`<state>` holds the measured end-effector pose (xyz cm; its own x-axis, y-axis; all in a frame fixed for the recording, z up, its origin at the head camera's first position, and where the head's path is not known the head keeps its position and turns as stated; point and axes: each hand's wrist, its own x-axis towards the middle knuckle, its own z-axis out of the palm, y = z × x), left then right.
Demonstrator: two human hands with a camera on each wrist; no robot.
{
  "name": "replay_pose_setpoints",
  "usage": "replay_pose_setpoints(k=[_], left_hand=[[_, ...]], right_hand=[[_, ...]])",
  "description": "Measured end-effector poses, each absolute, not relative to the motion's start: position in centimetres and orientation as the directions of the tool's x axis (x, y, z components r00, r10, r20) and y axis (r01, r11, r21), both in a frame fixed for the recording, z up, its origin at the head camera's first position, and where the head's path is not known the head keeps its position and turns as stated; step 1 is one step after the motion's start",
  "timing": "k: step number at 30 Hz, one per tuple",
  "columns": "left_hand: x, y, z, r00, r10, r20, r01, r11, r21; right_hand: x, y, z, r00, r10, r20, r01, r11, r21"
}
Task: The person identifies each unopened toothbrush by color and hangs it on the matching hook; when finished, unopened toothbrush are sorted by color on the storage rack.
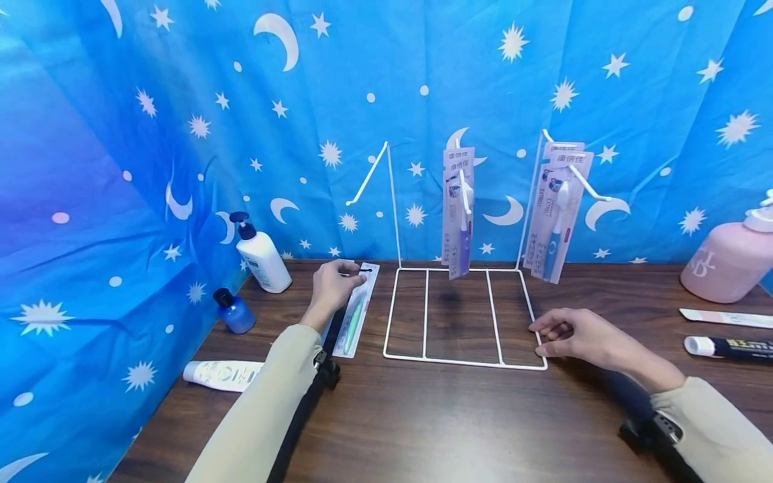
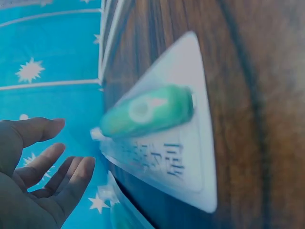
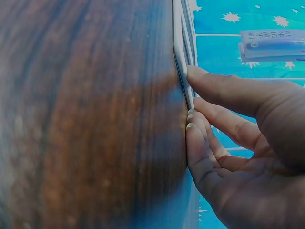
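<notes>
My left hand (image 1: 334, 288) is over the top end of a packaged green toothbrush (image 1: 356, 315) lying on the table. In the left wrist view its thumb and fingers are spread apart, with nothing between them. Another toothbrush pack (image 2: 119, 212) lies beside that one, mostly hidden. A white wire rack (image 1: 465, 363) stands in the middle; my right hand (image 1: 580, 335) pinches its right front bar between thumb and fingers. Packs with a purple toothbrush (image 1: 464, 248) hang on the middle hook, packs with a blue toothbrush (image 1: 552, 248) on the right hook. The left hook (image 1: 368, 176) juts forward.
To the left are a white pump bottle (image 1: 266, 261), a small blue bottle (image 1: 235, 313) and a white tube (image 1: 222, 374). A pink pump bottle (image 1: 721, 265), a flat white pack (image 1: 727, 318) and a black tube (image 1: 733, 347) lie right. A blue curtain (image 1: 374, 60) hangs behind.
</notes>
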<state>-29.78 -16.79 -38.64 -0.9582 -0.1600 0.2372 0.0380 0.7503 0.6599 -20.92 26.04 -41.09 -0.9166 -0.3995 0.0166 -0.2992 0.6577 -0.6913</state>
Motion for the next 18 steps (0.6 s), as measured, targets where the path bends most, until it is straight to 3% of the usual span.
replay_pose_setpoints(k=[18], left_hand=[[-31.9, -16.1, -39.1, -0.979, -0.185, 0.091, -0.106, 0.829, 0.548]], right_hand=[[-20.9, 26.0, -40.9, -0.911, -0.412, 0.008, -0.309, 0.67, -0.675]])
